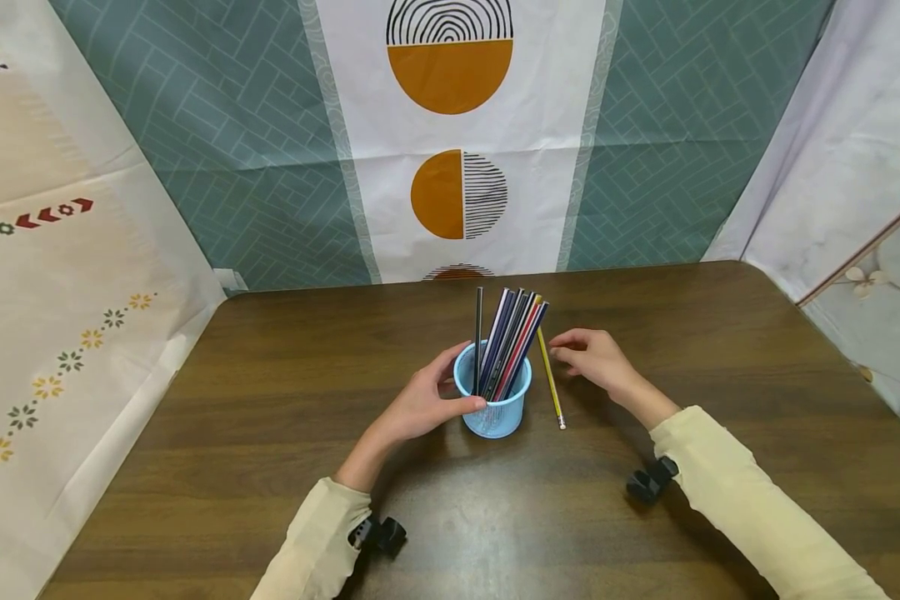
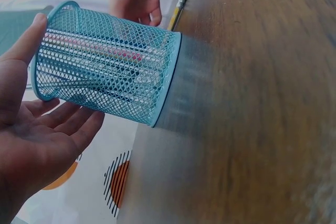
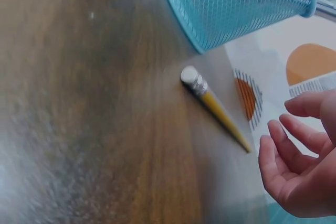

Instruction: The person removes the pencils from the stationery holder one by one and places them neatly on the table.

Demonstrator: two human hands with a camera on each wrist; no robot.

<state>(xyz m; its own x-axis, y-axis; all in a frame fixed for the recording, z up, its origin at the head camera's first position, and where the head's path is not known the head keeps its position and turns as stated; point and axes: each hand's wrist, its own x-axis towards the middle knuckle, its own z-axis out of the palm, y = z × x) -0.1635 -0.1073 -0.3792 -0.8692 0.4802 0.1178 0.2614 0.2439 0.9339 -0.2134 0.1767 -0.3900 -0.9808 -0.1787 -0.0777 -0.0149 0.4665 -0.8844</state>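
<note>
A light blue mesh pencil cup (image 1: pixel 493 422) stands upright on the table, holding a bundle of dark, white and red pencils (image 1: pixel 512 346). My left hand (image 1: pixel 424 403) grips the cup near its top, thumb at the front of the rim and fingers round the far side. On the tabletop just right of the cup lies a yellow pencil (image 1: pixel 551 382), its white eraser end toward me; the right wrist view shows this pencil (image 3: pixel 218 109) apart from the fingers. Beside it my right hand (image 1: pixel 598 360) hovers with loosely bent fingers, holding nothing.
The brown wooden table (image 1: pixel 270 467) ends at a patterned cloth backdrop (image 1: pixel 270 125), with more cloth hanging at both sides. A black wrist camera (image 1: pixel 381 536) is strapped to the left sleeve, and another camera (image 1: pixel 651 480) to the right one.
</note>
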